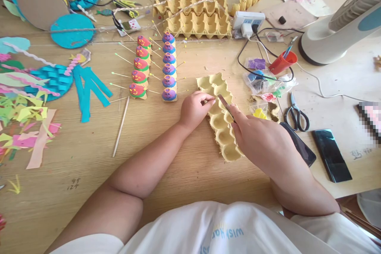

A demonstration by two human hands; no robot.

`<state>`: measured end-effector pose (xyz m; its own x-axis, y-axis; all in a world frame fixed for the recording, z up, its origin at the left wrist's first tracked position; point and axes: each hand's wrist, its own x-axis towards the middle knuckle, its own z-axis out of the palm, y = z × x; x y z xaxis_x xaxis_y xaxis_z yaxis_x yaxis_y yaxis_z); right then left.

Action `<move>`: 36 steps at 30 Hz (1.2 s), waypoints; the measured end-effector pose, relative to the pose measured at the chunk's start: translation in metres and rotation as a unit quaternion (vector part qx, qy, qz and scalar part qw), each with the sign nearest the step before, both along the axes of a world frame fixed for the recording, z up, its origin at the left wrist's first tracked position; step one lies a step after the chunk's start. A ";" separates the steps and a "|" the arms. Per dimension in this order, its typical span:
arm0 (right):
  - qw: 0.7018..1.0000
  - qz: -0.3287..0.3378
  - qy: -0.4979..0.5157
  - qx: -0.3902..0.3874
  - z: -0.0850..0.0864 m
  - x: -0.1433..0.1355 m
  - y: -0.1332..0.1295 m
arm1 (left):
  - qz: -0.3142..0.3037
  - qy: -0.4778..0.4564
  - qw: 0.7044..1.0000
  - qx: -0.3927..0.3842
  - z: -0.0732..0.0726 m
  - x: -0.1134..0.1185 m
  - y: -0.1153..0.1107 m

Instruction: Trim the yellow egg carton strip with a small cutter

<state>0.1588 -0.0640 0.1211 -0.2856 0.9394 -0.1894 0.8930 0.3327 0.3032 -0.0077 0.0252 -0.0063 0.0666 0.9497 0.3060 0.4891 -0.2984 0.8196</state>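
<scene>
A two-row strip of yellow egg carton (225,136) lies on the wooden table in front of me. My left hand (197,110) is closed at the strip's left edge, fingers pinched at its rim. In my right hand (253,133) is a slim knife (224,102), its blade over the upper cups of the strip. To the left stand two rows of painted carton cups with faces, one red and green (140,64), the other purple and blue (169,70), with pins sticking out of their sides.
Larger egg trays (198,12) and a power strip (249,20) are at the back. Scissors (294,115), phones (331,155), a red cup (282,62) and a white fan (336,27) stand or lie right. Paper crafts (50,81) cover the left; a stick (121,127) lies nearer.
</scene>
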 end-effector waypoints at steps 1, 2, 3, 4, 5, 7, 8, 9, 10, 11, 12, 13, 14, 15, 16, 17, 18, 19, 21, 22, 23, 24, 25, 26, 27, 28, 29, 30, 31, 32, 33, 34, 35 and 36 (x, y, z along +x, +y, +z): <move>1.000 -0.004 -0.002 -0.003 -0.001 -0.001 0.000 | 0.000 0.000 1.000 0.001 0.000 0.000 0.000; 1.000 -0.009 -0.005 -0.005 -0.001 -0.003 0.001 | 0.000 0.000 1.000 0.001 0.000 0.000 0.000; 1.000 -0.015 -0.008 -0.006 -0.002 -0.005 0.002 | 0.001 0.002 1.000 0.001 0.000 0.000 0.000; 1.000 -0.022 -0.010 -0.006 -0.003 -0.007 0.003 | 0.002 0.003 1.000 0.000 0.000 0.000 0.000; 1.000 -0.028 -0.012 -0.006 -0.004 -0.009 0.004 | 0.003 0.004 1.000 0.000 -0.001 0.000 0.000; 0.999 -0.034 -0.015 -0.009 -0.003 -0.011 0.005 | 0.006 0.005 1.000 -0.001 -0.001 0.000 0.000; 0.999 -0.034 -0.016 -0.012 -0.003 -0.012 0.005 | 0.006 0.005 1.000 -0.002 -0.001 0.000 0.001; 0.999 -0.032 -0.016 -0.017 -0.002 -0.012 0.004 | 0.005 0.006 1.000 -0.003 -0.001 0.000 0.001; 0.999 -0.031 -0.015 -0.021 -0.001 -0.012 0.004 | 0.002 0.006 1.000 -0.003 -0.001 0.000 0.001; 0.999 -0.030 -0.013 -0.024 0.000 -0.012 0.004 | 0.000 0.006 1.000 -0.003 0.000 0.000 0.001; 0.999 -0.031 -0.010 -0.025 -0.001 -0.011 0.005 | -0.001 0.007 1.000 -0.003 0.000 0.000 0.001; 0.999 -0.033 -0.007 -0.023 -0.001 -0.011 0.005 | -0.001 0.007 1.000 -0.002 0.000 0.000 0.001; 0.999 -0.033 -0.004 -0.020 -0.002 -0.011 0.006 | 0.001 0.008 1.000 -0.002 0.000 0.000 0.001; 0.999 -0.034 -0.003 -0.018 -0.004 -0.011 0.007 | 0.002 0.009 1.000 -0.001 0.000 0.000 0.001; 0.999 -0.033 -0.003 -0.017 -0.005 -0.011 0.008 | 0.004 0.010 1.000 -0.001 0.000 0.000 0.001; 0.999 -0.032 -0.003 -0.017 -0.006 -0.012 0.008 | 0.005 0.012 1.000 -0.001 0.000 0.000 0.001; 0.999 -0.030 -0.005 -0.018 -0.006 -0.012 0.009 | 0.005 0.013 1.000 -0.001 0.000 0.000 0.001; 0.999 -0.030 -0.008 -0.020 -0.007 -0.013 0.010 | 0.005 0.014 1.000 -0.001 0.000 0.001 0.001; 0.999 -0.032 -0.012 -0.022 -0.007 -0.015 0.012 | 0.006 0.017 1.000 -0.002 0.000 0.001 0.001; 0.999 -0.034 -0.012 -0.022 -0.007 -0.015 0.013 | 0.006 0.017 1.000 -0.003 0.000 0.001 0.001; 0.999 -0.036 -0.011 -0.022 -0.007 -0.015 0.013 | 0.006 0.016 1.000 -0.004 0.001 0.001 0.000; 0.999 -0.035 -0.007 -0.024 -0.007 -0.014 0.014 | 0.005 0.014 1.000 -0.005 0.001 0.001 0.001; 0.999 -0.033 -0.005 -0.026 -0.006 -0.013 0.014 | 0.004 0.012 1.000 -0.006 0.001 0.001 0.001; 0.999 -0.031 -0.002 -0.028 -0.006 -0.012 0.014 | 0.003 0.010 1.000 -0.007 0.001 0.001 0.001; 0.999 -0.029 0.000 -0.028 -0.006 -0.011 0.014 | 0.002 0.009 1.000 -0.007 0.001 0.001 0.001; 0.999 -0.030 0.000 -0.028 -0.006 -0.011 0.014 | 0.001 0.009 1.000 -0.007 0.002 0.001 0.001; 0.999 -0.033 0.000 -0.025 -0.007 -0.010 0.014 | 0.001 0.009 1.000 -0.007 0.002 0.000 0.001; 0.999 -0.037 0.001 -0.024 -0.007 -0.010 0.014 | 0.001 0.010 1.000 -0.007 0.002 0.000 0.001; 0.999 -0.040 0.001 -0.023 -0.007 -0.011 0.015 | 0.001 0.010 1.000 -0.007 0.002 0.000 0.000; 0.999 -0.042 0.002 -0.025 -0.007 -0.011 0.015 | 0.000 0.010 1.000 -0.007 0.002 0.000 0.000; 0.999 -0.035 0.004 -0.031 -0.007 -0.011 0.015 | 0.000 0.009 1.000 -0.007 0.002 0.000 0.000; 0.999 -0.032 0.003 -0.033 -0.006 -0.011 0.015 | -0.001 0.009 1.000 -0.007 0.002 0.000 0.000; 0.999 -0.029 0.003 -0.035 -0.006 -0.011 0.015 | -0.002 0.010 1.000 -0.007 0.002 0.000 0.000; 0.999 -0.029 0.001 -0.035 -0.006 -0.012 0.016 | -0.003 0.013 1.000 -0.007 0.002 0.000 0.000</move>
